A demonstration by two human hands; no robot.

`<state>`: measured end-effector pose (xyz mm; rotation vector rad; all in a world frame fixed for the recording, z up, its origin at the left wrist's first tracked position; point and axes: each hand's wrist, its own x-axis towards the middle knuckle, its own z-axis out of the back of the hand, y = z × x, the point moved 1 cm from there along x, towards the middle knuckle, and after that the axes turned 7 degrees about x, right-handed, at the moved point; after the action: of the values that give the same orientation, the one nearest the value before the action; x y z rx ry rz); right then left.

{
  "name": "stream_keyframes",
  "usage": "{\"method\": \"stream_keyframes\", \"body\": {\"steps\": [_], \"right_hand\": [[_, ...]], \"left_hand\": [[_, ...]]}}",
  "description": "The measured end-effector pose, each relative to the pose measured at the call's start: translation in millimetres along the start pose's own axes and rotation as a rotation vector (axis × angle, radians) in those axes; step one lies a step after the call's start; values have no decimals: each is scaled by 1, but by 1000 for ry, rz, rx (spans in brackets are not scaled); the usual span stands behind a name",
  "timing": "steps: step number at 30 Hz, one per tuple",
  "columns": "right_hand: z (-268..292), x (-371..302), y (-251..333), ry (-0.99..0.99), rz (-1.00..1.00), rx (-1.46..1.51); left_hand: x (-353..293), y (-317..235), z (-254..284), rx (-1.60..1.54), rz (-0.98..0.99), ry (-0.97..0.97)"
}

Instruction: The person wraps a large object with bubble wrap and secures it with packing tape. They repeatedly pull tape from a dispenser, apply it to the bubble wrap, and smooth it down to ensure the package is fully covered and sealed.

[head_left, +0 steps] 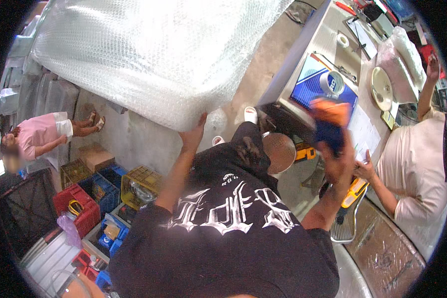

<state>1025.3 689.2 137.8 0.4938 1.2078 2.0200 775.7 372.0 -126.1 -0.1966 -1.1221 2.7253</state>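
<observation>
We seem to be steadying bubble wrap (144,69) ahead: left hand (192,136) at lower edge, fingers partly hidden, can't tell grip; right hand (335,163) closed round blurred orange-and-blue tool (330,121). Next move, we judge, calls for taut wrap.

Grey concrete floor (154,136); worktable (328,37) at right; round brown stool (279,152) beside it.
</observation>
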Motion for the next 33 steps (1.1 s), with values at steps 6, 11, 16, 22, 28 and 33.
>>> {"method": "stream_keyframes", "body": {"steps": [6,11,16,22,28,33], "right_hand": [[-174,18,33,915,133,351],[-205,46,33,1023,114,81],[-211,57,9,1054,99,19],[-257,76,-81,1044,91,125],[-307,95,-142,1039,133,149],[-320,96,-167,1065,77,223]], "left_hand": [[8,15,-11,-515,-199,11],[7,7,1,-493,-366,-75],[6,-15,10,-348,-244,-148],[2,-1,38,58,-390,0],[-45,-44,121,355,-875,-33],[-39,-112,53,1275,-1190,572]]}}
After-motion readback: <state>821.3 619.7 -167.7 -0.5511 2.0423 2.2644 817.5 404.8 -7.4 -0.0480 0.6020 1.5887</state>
